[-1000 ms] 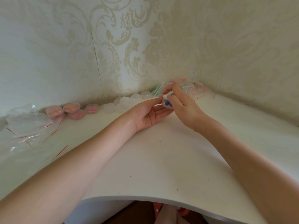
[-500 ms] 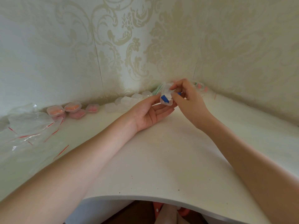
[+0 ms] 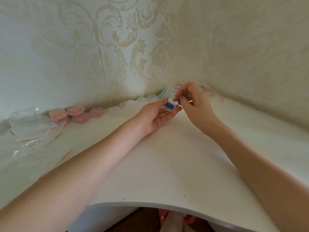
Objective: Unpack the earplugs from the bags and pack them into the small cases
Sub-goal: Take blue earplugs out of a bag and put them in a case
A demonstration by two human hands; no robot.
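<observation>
Since the earlier frame, one blue earplug (image 3: 170, 104) has dropped into the open case (image 3: 169, 108) held on the left hand (image 3: 156, 115) fingertips; the right hand (image 3: 194, 102) pinches the second earplug (image 3: 180, 100) just beside. Soft, light foam: pinch mid-body.

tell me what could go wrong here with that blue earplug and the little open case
1. The blue earplug lies partly over the rim of the clear case, so it may roll out before the lid closes.
2. The left hand only pinches the case at its edges above the table; a push from the right hand could tip it from that grip.
3. The right fingers seem to hold a second blue earplug; small and half hidden, it could slip.
</observation>
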